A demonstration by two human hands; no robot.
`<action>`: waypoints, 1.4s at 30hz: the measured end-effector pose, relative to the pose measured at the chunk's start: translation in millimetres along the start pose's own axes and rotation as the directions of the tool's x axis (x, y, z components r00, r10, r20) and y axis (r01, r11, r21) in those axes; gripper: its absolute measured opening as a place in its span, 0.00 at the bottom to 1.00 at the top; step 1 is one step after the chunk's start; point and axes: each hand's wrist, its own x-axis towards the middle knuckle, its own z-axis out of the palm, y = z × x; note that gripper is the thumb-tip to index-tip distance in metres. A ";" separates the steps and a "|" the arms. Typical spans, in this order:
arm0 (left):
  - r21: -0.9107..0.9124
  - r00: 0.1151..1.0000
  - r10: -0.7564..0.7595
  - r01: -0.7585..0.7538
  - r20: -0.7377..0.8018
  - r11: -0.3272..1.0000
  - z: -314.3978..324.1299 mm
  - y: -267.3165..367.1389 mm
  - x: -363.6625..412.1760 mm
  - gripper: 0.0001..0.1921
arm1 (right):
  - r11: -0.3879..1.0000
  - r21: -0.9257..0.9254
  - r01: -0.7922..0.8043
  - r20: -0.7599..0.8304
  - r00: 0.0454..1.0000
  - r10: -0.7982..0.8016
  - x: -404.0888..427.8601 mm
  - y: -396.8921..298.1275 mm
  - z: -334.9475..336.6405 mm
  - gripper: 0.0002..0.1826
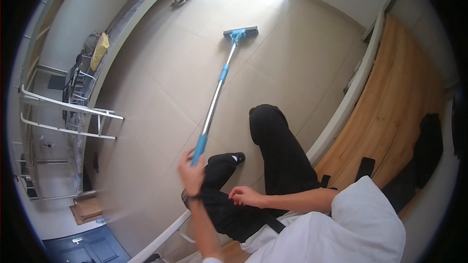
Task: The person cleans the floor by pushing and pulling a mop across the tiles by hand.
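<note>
My left hand [191,177] grips the lower blue grip [199,148] of a sponge mop, near the end of its handle. From there the shiny metal pole [213,107] runs away across the tiles, with a second blue sleeve [223,73] farther up. Its blue-and-grey mop head [240,32] rests on the floor ahead of me. Over my black-trousered leg is my right hand [246,196], holding nothing, its fingers loosely curled and slightly apart. I sit on a wooden bed board [387,91] with a white frame.
A bunk bed [120,44] with a white ladder [73,106] lines the left side. Slippers [179,1] lie by its far leg. A white rail [161,235] passes beside my left forearm. At the lower left are flat cardboard [87,209] and a blue door [89,246].
</note>
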 end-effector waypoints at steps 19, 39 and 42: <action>-0.036 0.785 -0.338 0.415 0.519 0.909 46.3 -102.8 -131.2 0.15 | 0.963 -0.256 -0.088 0.153 0.980 0.130 11.5 11.1 4.0 0.12; -0.290 0.888 -0.185 0.325 0.422 0.900 64.2 4.9 -21.2 0.28 | 0.992 -0.129 0.005 0.044 0.999 0.000 10.6 12.3 1.3 0.09; -0.278 0.872 -0.132 0.290 0.472 0.916 112.1 37.1 77.0 0.28 | 0.997 -0.081 0.014 -0.026 1.000 -0.016 11.6 17.1 0.0 0.09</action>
